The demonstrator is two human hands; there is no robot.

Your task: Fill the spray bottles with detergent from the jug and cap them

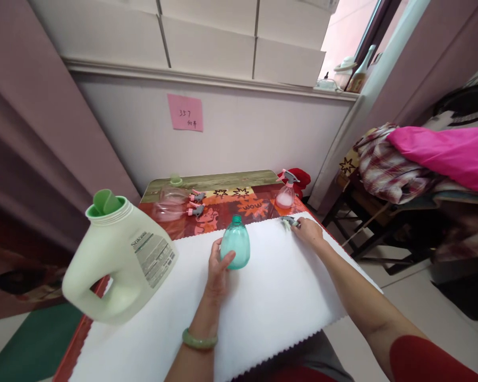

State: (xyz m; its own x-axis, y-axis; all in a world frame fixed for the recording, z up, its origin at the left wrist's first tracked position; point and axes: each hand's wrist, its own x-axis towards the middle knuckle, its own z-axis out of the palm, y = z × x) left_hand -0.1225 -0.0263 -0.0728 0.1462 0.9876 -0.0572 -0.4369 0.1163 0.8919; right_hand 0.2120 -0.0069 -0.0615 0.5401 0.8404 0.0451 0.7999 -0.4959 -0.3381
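Watching from here, I see the left hand (217, 269) grasping a green bottle (237, 243) over the white cloth (279, 297), its neck bare, the right hand (309, 232) gripping a spray top (290, 221), while the pink sprayer (286, 198) behind is already topped

One bottle (236, 245) is teal, the jug (121, 260) pale green, one spray head (290, 220) apparently grey.

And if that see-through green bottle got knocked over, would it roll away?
Probably: the green bottle has rounded sides. Its smooth surface might feel slippery in the left hand. Anything inside could spill, since its top has no cap on.
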